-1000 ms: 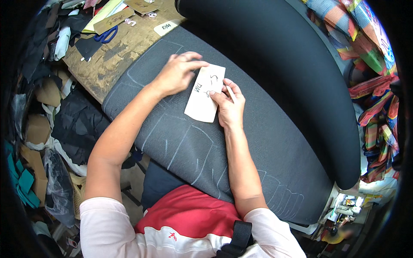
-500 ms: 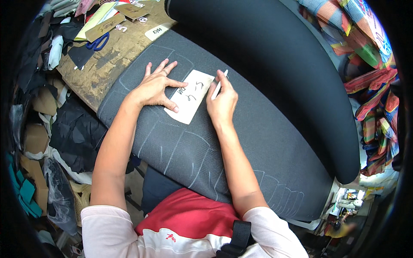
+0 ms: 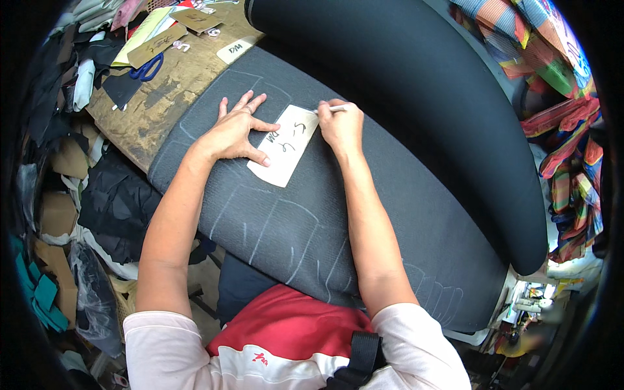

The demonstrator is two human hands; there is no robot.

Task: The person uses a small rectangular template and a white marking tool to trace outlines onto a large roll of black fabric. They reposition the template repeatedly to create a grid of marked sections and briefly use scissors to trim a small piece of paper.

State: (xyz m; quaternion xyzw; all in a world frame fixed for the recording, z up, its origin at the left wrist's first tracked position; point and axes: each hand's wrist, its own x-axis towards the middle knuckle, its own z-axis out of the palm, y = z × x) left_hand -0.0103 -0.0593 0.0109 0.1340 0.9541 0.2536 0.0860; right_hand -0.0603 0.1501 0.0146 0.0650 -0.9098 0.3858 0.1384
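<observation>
A cream card template [image 3: 284, 153] with handwritten marks lies on a sheet of dark grey fabric [image 3: 364, 214] that carries several chalk outlines. My left hand [image 3: 237, 130] lies flat with fingers spread, pressing the template's left edge down. My right hand [image 3: 341, 123] is closed around a thin white chalk stick [image 3: 333, 108], whose tip touches the template's upper right corner.
A black fabric roll [image 3: 416, 91] lies across the far side. The worn wooden table [image 3: 172, 84] at upper left holds blue scissors [image 3: 146, 68], card templates [image 3: 156, 45] and cloth scraps. Dark offcuts [image 3: 123, 201] and cardboard pile at left. Colourful striped cloth [image 3: 559, 71] hangs at right.
Both hands and the template have shifted along the fabric toward the upper left. My right hand has moved to the template's upper corner with the chalk, while my left hand stays flat on it.
</observation>
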